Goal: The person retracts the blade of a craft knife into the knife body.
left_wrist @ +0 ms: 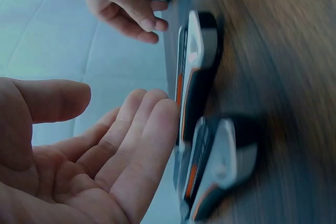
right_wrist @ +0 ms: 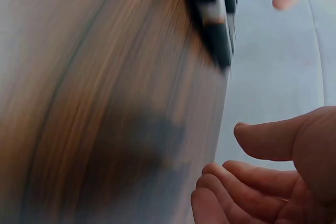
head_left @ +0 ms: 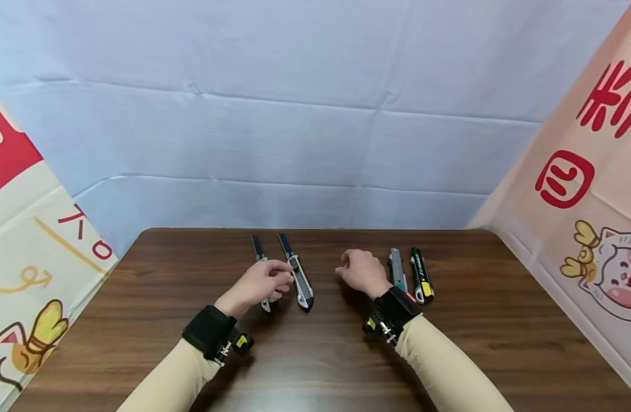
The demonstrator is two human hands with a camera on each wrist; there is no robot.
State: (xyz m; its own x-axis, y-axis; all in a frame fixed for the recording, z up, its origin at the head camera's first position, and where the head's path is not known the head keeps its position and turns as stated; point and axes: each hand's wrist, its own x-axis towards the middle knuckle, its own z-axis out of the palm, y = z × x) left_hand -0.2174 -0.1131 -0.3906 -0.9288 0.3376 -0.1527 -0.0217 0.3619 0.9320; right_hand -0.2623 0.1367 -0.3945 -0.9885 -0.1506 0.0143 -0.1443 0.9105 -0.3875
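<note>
On a dark wood-grain table [head_left: 140, 320], smooth with a slight sheen, four utility knives lie in two pairs, long and slim, blades pointing away from the person. At the left lies a grey-and-black knife [head_left: 260, 263], largely covered by the left hand [head_left: 259, 281]. That hand hangs over it with fingers relaxed and nearly straight, gripping nothing; the left wrist view shows an open palm with fingertips [left_wrist: 157, 114] just beside the knives' ridged plastic bodies, though contact cannot be made out. Just to its right lies a second grey-and-black knife [head_left: 299, 278], angled a little, with a metal blade rail and a rounded black butt. Between the pairs the right hand [head_left: 362, 272] hovers low over bare wood, fingers loosely curled and holding nothing. Right of it lie a grey metal knife [head_left: 396, 269] and, alongside, a black knife with a yellow slider [head_left: 421, 274]. Both wrists wear black straps over beige sleeves. Behind hangs creased pale-blue cloth [head_left: 315, 114].
</note>
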